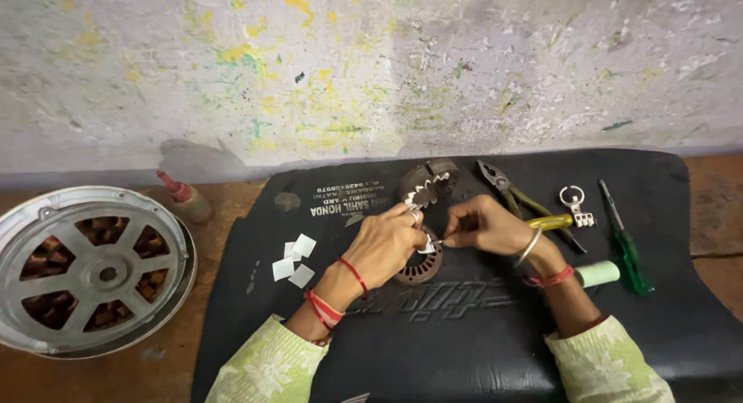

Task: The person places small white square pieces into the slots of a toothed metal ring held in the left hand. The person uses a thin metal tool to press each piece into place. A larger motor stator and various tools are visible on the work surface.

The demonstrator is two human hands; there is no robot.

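Black padded vinyl, a worn seat cushion (464, 341), serves as the work surface, lying on a brown floor against a paint-flecked wall. At its middle sits a round dark metal stator ring with slotted teeth (419, 268), lying flat. The left hand (387, 244) rests over the ring's upper left edge with its fingers curled and pressed together; what exactly they grip I cannot tell. The right hand (484, 225) meets it from the other side, thumb and forefinger pinching a small white slip of insulating paper (428, 247) just above the ring.

Just behind the hands lies a second toothed stator ring with white paper in its slots (428, 183), tilted on its side. Left of the hands, a few loose white paper squares (294, 260) lie on the cushion. To the right are grey pliers (503, 188), a yellow-handled tool (551, 222), a metal key ring (576, 203), a green-handled screwdriver (628, 248) and a pale green spool (597, 274). On the floor to the far left sit a round silver fan motor housing (89, 270) and a small red-capped bottle (186, 199).
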